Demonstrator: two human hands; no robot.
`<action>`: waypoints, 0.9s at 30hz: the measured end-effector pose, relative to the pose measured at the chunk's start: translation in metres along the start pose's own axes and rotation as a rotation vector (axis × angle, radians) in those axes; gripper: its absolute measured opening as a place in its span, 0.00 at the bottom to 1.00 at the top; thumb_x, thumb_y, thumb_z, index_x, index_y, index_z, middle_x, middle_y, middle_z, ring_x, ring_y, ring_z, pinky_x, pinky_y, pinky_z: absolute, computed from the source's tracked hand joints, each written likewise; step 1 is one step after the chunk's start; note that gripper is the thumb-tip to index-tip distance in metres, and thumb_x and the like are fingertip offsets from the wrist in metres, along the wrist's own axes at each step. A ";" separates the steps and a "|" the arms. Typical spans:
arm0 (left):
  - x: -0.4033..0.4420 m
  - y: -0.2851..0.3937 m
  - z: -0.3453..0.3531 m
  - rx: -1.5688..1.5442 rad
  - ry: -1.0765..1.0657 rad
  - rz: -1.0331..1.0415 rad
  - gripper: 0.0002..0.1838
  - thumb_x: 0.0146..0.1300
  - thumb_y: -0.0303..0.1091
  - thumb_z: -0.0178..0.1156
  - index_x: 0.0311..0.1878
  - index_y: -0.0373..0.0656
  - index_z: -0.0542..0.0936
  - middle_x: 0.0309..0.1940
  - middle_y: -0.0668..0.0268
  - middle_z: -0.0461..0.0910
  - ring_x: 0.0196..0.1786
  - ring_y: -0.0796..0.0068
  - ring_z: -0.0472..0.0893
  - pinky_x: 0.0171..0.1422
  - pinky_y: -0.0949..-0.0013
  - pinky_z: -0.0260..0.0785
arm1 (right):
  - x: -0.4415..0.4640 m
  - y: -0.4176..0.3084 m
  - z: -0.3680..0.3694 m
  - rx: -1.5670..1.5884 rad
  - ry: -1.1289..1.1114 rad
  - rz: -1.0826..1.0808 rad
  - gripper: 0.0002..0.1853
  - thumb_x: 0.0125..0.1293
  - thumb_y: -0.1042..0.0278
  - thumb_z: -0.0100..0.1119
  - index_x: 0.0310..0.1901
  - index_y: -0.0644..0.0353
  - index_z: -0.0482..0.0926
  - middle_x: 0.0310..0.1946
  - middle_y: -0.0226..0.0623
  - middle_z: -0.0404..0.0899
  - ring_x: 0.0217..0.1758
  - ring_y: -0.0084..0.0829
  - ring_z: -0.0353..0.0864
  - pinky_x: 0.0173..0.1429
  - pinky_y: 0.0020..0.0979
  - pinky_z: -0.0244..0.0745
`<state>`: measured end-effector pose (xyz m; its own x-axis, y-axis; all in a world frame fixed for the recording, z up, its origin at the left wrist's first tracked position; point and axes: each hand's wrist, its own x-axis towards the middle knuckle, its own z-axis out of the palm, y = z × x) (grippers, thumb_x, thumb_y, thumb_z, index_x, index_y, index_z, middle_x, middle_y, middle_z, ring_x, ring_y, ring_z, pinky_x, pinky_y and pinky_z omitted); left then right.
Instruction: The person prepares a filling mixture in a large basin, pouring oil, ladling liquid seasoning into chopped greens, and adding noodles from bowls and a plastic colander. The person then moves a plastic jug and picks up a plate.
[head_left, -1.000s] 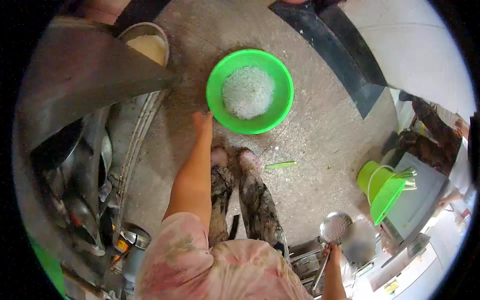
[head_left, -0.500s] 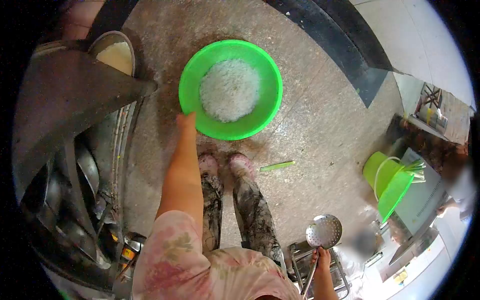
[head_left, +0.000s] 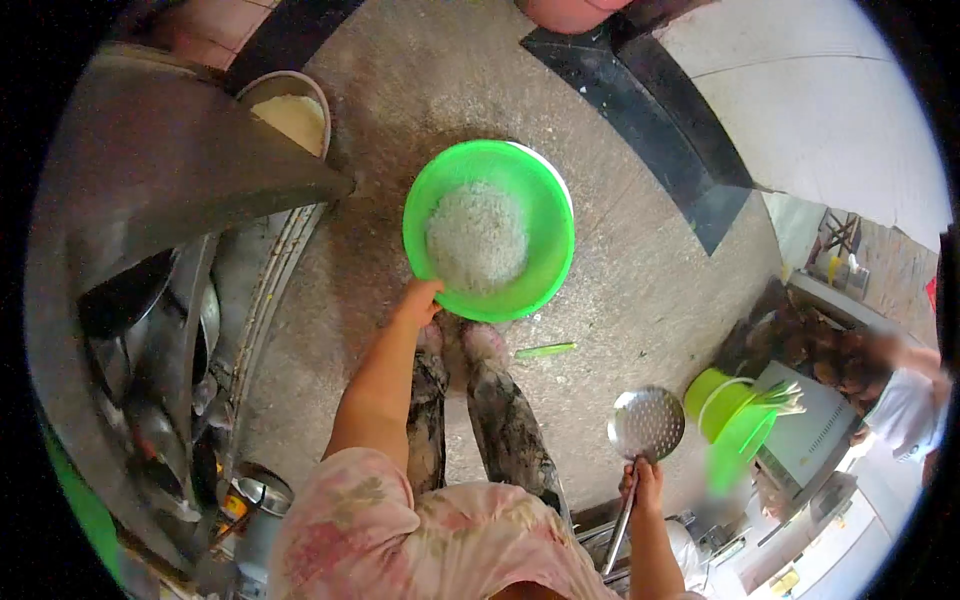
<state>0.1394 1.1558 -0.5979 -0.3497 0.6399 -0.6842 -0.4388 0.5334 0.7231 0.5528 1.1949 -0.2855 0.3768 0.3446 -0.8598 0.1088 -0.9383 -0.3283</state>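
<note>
A wide green plastic basin [head_left: 555, 245] stands in front of my feet, with a mound of white grains, like cooked rice, [head_left: 477, 238] in it. My left hand [head_left: 422, 298] is closed on the basin's near left rim, the arm stretched forward. A white edge [head_left: 545, 162] shows beneath the basin at its far right; what it belongs to is hidden. At my right side, my right hand [head_left: 647, 482] is wrapped around the long handle of a round perforated metal skimmer [head_left: 646, 423], its bowl pointing away from me.
A green stalk [head_left: 546, 350] lies on the floor near my feet. Metal pans [head_left: 150, 440] crowd a dark shelf at left, below a pot of pale contents [head_left: 292, 125]. Right, a green bucket [head_left: 708, 400] stands near a person's white clothing [head_left: 905, 410]. A pink tub [head_left: 570, 12] is far off.
The basin sits nearer my feet and looks smaller, my left hand still on its rim; a white edge now shows beneath it. The skimmer is slightly farther forward. My view has shifted too.
</note>
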 end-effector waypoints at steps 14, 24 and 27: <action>-0.408 0.093 -0.048 -0.795 0.248 -0.263 0.21 0.46 0.18 0.51 0.47 0.41 0.70 0.38 0.62 0.73 0.40 0.65 0.75 0.40 0.63 0.69 | -0.156 -0.089 0.182 -0.931 -0.729 -0.755 0.14 0.62 0.73 0.41 0.50 0.59 0.61 0.18 0.35 0.69 0.10 0.22 0.65 0.12 0.25 0.61; -0.653 0.091 -0.046 -1.040 0.843 0.019 0.23 0.44 0.18 0.49 0.49 0.36 0.68 0.39 0.61 0.74 0.41 0.65 0.76 0.41 0.65 0.69 | -0.279 0.081 0.268 -1.666 -1.047 -0.629 0.09 0.60 0.73 0.42 0.39 0.62 0.56 0.19 0.39 0.68 0.12 0.26 0.65 0.12 0.29 0.61; -0.702 0.055 -0.064 -1.027 0.925 0.092 0.20 0.44 0.18 0.49 0.45 0.33 0.71 0.35 0.62 0.75 0.37 0.68 0.76 0.40 0.66 0.69 | -0.314 0.175 0.260 -1.856 -1.081 -0.644 0.09 0.60 0.72 0.43 0.37 0.63 0.56 0.22 0.40 0.68 0.14 0.26 0.64 0.13 0.31 0.61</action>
<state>0.3078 0.7005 -0.0841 -0.6491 -0.1610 -0.7435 -0.6498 -0.3908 0.6520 0.2143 0.9298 -0.1744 -0.4716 -0.2046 -0.8578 0.6918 0.5174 -0.5037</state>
